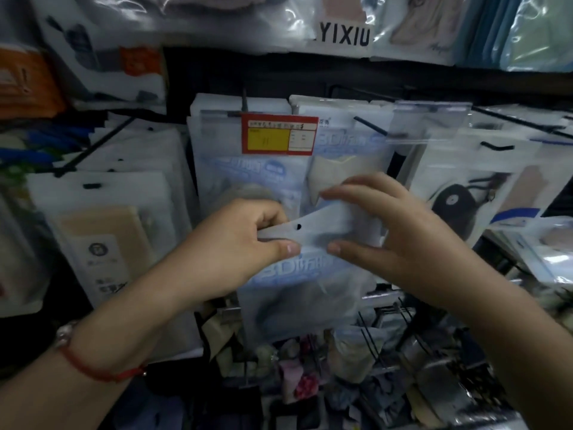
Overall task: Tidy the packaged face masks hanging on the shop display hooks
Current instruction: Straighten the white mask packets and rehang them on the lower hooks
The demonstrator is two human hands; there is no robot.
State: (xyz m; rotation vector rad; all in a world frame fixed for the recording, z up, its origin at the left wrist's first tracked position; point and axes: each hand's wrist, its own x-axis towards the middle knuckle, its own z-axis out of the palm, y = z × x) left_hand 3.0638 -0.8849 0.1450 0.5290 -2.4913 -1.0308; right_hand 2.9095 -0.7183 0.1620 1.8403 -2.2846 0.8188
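I hold a pale blue face mask pack (307, 293) off the hooks, in front of the display. My left hand (245, 243) pinches its white header strip, next to the small hang hole, between thumb and curled fingers. My right hand (390, 231) grips the header's other side, fingers over the top and thumb under it. The pack's body hangs down below both hands. Behind them more blue mask packs (248, 184) hang on a black hook (245, 100) that carries a red and yellow price tag (279, 135).
White packs with beige contents (108, 231) hang at the left. Clear packs with black items (455, 193) hang on black hooks at the right. Bagged goods fill the shelf above, one labelled YIXIU (344, 35). Small mixed items crowd the racks (325, 377) below.
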